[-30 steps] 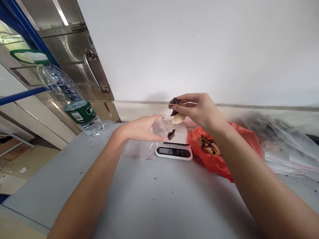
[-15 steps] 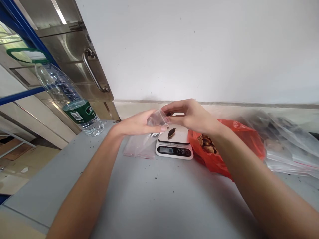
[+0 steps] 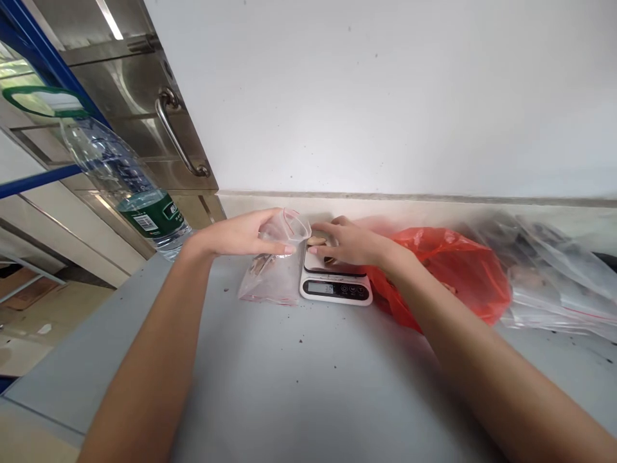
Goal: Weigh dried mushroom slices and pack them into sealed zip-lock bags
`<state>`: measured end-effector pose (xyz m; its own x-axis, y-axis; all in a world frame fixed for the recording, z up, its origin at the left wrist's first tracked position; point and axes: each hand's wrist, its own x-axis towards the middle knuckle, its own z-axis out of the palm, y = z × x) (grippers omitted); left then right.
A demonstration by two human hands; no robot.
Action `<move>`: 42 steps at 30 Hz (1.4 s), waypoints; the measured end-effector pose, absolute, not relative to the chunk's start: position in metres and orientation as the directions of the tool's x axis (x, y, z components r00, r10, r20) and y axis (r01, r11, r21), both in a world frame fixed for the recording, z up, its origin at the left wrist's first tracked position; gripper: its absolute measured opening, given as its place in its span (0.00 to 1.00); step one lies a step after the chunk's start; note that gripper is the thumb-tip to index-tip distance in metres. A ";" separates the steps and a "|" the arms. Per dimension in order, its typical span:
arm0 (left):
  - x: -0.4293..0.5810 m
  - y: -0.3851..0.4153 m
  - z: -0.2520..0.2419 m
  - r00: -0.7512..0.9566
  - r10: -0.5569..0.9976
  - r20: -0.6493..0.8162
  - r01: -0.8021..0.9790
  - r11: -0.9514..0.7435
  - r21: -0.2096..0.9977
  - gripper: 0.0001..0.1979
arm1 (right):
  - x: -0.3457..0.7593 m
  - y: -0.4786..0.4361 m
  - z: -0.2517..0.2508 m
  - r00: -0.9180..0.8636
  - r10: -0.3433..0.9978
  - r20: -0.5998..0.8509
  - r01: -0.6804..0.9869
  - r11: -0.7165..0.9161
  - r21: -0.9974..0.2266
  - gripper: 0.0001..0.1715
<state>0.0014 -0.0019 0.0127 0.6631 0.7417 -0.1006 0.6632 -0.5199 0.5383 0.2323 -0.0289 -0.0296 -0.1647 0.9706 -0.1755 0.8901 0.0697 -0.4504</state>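
Observation:
My left hand grips a clear zip bag near its top and holds the mouth open toward the scale. Dried brown pieces show through the plastic lower in the bag. Over the white digital scale, my right hand has its fingers closed around a pale brown dried slice just above the platform. A darker dried piece lies under those fingers, partly hidden. The display is lit and seems to read 38 or 3.8.
Right of the scale sits an open red plastic bag, partly behind my right forearm. Clear zip bags are piled farther right. A large water bottle stands at the table's left edge. Dark crumbs dot the grey table; a white wall rises behind.
My right hand has moved from the bag's mouth down onto the scale platform. My left hand has shifted slightly left with the zip bag, whose mouth now faces the scale.

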 end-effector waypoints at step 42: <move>0.025 -0.005 0.005 0.834 0.544 0.092 0.162 -0.401 0.901 0.36 | 0.268 -0.067 0.013 -0.360 0.824 0.437 0.399 0.560 -0.726 0.14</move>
